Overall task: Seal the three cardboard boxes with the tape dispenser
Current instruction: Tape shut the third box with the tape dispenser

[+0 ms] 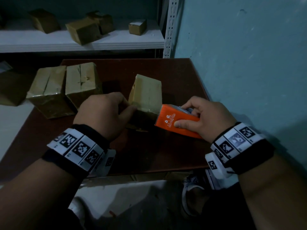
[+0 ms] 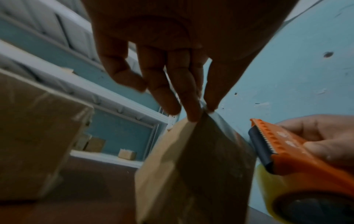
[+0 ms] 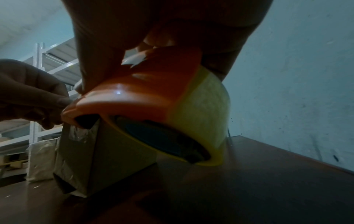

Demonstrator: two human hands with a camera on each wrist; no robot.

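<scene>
Right hand (image 1: 211,118) grips the orange tape dispenser (image 1: 177,122), its serrated edge against the near top edge of the cardboard box (image 1: 146,93) on the dark brown surface (image 1: 179,75). Left hand (image 1: 106,113) pinches that box's near-left top corner, fingertips (image 2: 193,115) on the taped edge. Two other boxes (image 1: 66,87) stand touching, left of it.

Dim, bluish light throughout; wrist views soft with blur; edges bend; deep shadows under both palms.
</scene>
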